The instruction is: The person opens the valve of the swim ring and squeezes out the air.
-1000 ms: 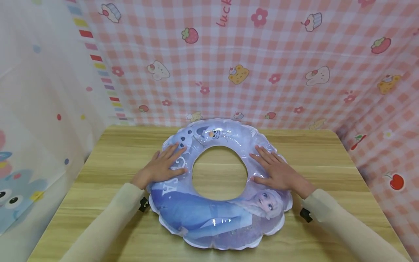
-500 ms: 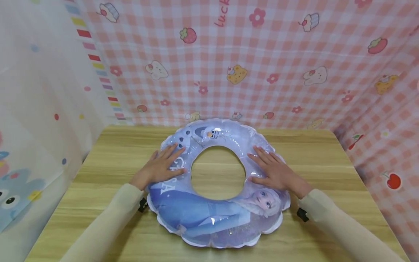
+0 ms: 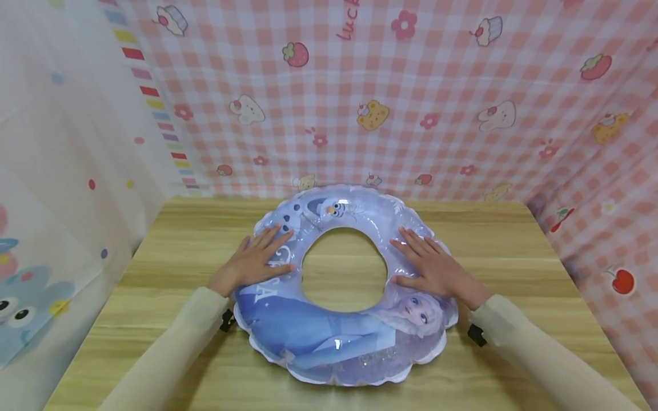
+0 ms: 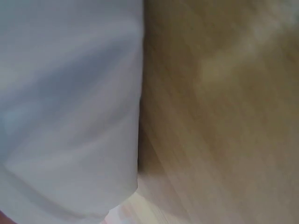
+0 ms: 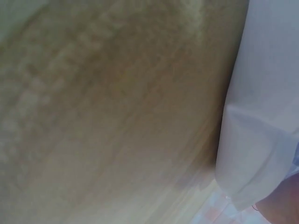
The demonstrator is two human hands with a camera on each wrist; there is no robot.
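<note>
An inflated swim ring lies flat in the middle of the table. It is pale purple and blue, with a scalloped white edge, a printed figure in a blue dress and a snowman. My left hand rests with spread fingers on its left side, partly over the printed letters. On the opposite side my right hand lies flat, its fingers pointing up and inward. In the left wrist view the ring's pale underside fills the left part. The right wrist view has the pale underside along its right edge.
The wooden table shows through the ring's hole and around it. A pink checked cloth hangs behind the table and on the right. At the left hangs a white printed cloth. Small black wrist cameras sit under the sleeves.
The whole head view shifts slightly sideways and back. Both hands stay in place on the swim ring, and its near edge sits slightly higher in view.
</note>
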